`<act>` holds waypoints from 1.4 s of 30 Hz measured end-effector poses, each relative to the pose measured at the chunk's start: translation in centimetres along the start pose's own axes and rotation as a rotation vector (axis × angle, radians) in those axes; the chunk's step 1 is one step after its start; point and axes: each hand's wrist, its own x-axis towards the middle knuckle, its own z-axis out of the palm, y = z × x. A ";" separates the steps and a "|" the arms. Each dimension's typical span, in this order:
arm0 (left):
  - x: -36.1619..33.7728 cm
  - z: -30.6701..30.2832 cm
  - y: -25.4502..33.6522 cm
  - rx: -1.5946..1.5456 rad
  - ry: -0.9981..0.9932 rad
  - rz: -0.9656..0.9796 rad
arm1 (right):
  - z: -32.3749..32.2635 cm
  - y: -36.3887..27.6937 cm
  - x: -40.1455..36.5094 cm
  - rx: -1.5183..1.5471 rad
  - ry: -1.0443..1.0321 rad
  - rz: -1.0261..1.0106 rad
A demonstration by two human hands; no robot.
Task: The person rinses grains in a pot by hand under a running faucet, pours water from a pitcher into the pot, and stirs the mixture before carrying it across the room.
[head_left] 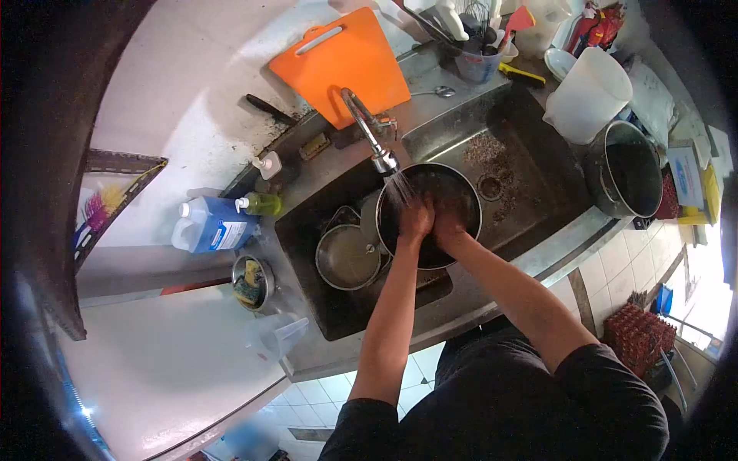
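Both hands are down inside a large round dark pot (475,184) that rests across the middle of the double sink. Water falls from the faucet (384,161) into this pot, close to my left hand (416,220). Right beside it is my right hand (449,221), lower in the pot's shadow. The fingers of both hands are dim and blurred, so whether they grip anything does not show. A smaller metal pot (348,258) holding cloudy liquid sits in the left basin, next to the large pot.
Food scraps (486,154) lie around the right basin's drain. An orange cutting board (346,65) leans behind the faucet. Left of the sink stand a blue jug (219,224) and a bowl with sponges (252,283). At right are a white plastic pitcher (590,94) and a deep metal pot (629,170).
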 end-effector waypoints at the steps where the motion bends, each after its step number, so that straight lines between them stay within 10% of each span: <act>1: 0.3 0.6 -0.6 0.002 0.008 0.005 | -1.3 4.9 3.5 -0.094 0.038 -0.118; 3: 0.5 2.0 -2.1 -0.011 0.064 -0.069 | -2.1 7.0 5.7 -0.190 0.086 -0.238; 5: -0.3 1.4 -2.2 0.047 -0.002 -0.057 | -1.9 3.1 3.6 -1.610 0.098 -0.381; 9: 0.5 1.5 -3.9 -0.056 -0.214 -0.160 | -2.6 1.2 3.5 -1.633 -0.029 -0.314; 13: -0.5 2.4 -3.9 -0.297 0.068 -0.048 | -1.1 -2.8 0.7 -0.521 -0.019 -0.102; 15: -1.4 1.2 -0.9 -1.710 0.026 -0.592 | 0.2 -2.5 -0.5 -0.212 0.014 -0.074; 19: -3.2 0.0 4.0 -1.990 0.009 -0.491 | 0.8 -3.1 0.0 -0.357 0.064 -0.188; 22: -1.5 0.8 1.0 -2.088 -0.020 -0.423 | 1.2 -1.5 -0.3 -0.486 -0.020 -0.277; 23: 0.3 3.5 -4.0 -2.105 -0.198 0.055 | 2.3 -1.9 -1.4 -0.537 0.014 -0.449; 24: -0.2 2.2 -2.0 -2.112 -0.200 0.055 | 2.8 -2.7 -2.3 -0.586 0.048 -0.621; 27: -1.7 0.4 3.3 -2.185 0.138 -0.477 | 0.9 -5.4 -1.1 -0.492 -0.265 -0.283; 31: 0.1 5.2 -4.4 -2.129 -0.237 -0.150 | 1.6 -4.6 -2.3 -0.555 -0.291 -0.321; 35: -1.1 3.2 1.6 -2.165 0.003 -0.517 | 0.5 -2.3 0.4 -0.417 -0.256 -0.215; 40: -0.4 0.4 -0.8 -2.046 -0.136 -0.254 | 0.2 -4.2 -2.9 -0.581 -0.430 -0.204; 42: 0.9 0.5 -2.3 -1.428 -0.057 -0.475 | -1.0 -4.9 -3.1 -0.643 -0.487 -0.248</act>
